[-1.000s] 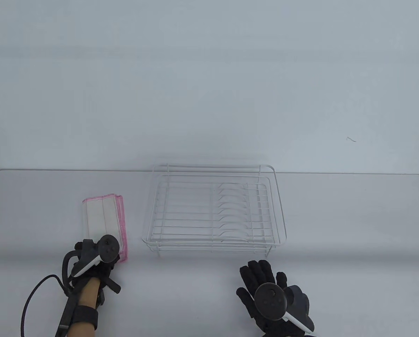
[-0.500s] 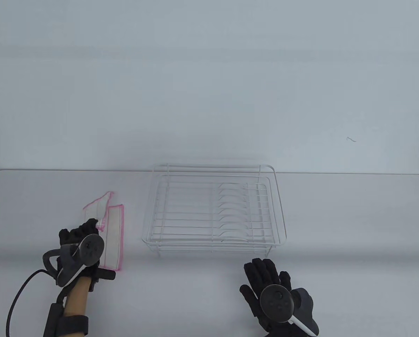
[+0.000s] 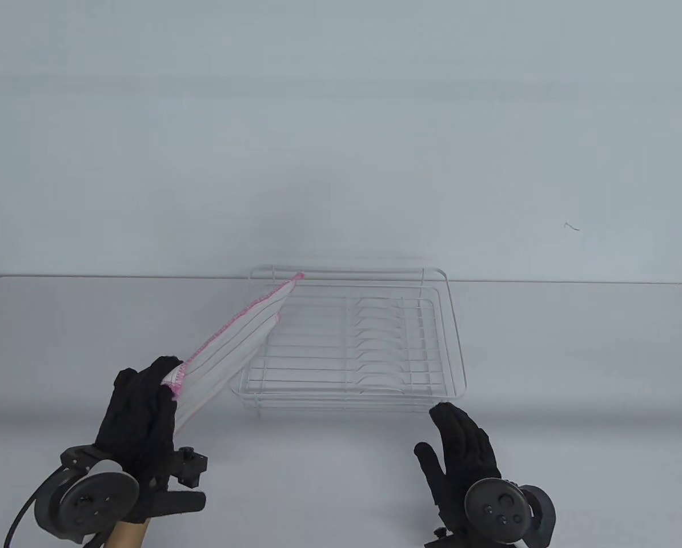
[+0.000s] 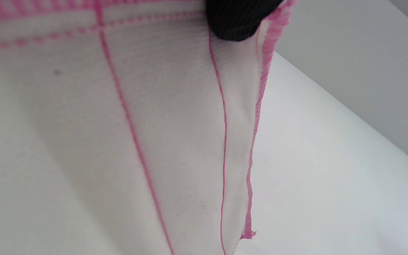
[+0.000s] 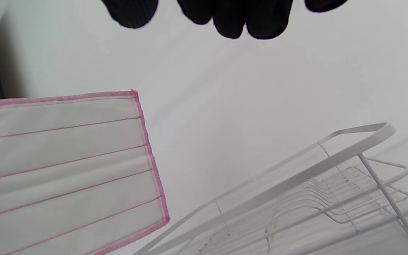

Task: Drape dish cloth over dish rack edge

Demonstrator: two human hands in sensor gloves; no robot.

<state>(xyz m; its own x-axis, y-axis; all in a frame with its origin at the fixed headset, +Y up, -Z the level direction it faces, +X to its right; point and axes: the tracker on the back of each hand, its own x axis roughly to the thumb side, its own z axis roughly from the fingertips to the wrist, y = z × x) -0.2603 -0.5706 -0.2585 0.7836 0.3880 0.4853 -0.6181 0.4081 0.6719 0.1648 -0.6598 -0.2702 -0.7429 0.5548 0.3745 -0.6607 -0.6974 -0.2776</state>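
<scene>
A white dish cloth (image 3: 229,345) with pink edging and thin pink lines is lifted off the table. My left hand (image 3: 147,399) grips its near end, and the cloth stretches up and right over the left part of the white wire dish rack (image 3: 455,331). In the left wrist view the cloth (image 4: 119,141) fills the frame, with a gloved fingertip (image 4: 236,21) on its top edge. My right hand (image 3: 458,439) is open and empty, fingers spread, just in front of the rack's near right corner. The right wrist view shows the cloth (image 5: 66,166) hanging left of the rack (image 5: 331,152).
The rack stands mid-table and holds nothing. The white table (image 3: 575,354) runs to a far edge against a pale wall. A cable (image 3: 27,508) trails from my left wrist at the bottom left.
My left hand has lifted the cloth off the table and swung it right, unfolded, over the rack's left side. My right hand has moved slightly right and toward the rack.
</scene>
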